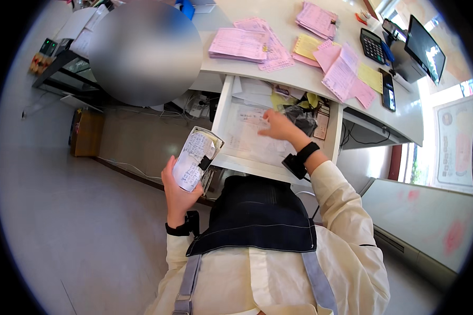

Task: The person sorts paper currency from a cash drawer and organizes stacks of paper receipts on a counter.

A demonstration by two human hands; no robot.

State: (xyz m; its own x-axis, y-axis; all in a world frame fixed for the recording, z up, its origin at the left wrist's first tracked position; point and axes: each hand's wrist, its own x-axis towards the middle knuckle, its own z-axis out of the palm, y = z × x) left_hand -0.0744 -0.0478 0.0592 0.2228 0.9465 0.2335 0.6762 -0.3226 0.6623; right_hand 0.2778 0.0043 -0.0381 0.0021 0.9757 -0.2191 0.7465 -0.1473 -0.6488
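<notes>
My left hand (181, 199) holds a small open white box (186, 169), tilted, to the left of the pulled-out drawer. In the box lie handwritten slips of paper (199, 145) with a black binder clip (205, 162) on them. Over the open drawer (256, 168) is my right hand (280, 125), fingers apart and holding nothing. Below it, flat papers and a clear plastic sheet (242, 136) cover the drawer's left and middle. Dark plastic wrapping (302, 118) and yellow material fill its back right part.
On the white desk (256, 8) lie clipped stacks of pink slips (238, 43), yellow slips (307, 47), a calculator (372, 45) and a smartphone (388, 90). A monitor (425, 49) stands at the right. A brown box (87, 132) and cables are on the floor. A blurred round patch hides the upper left.
</notes>
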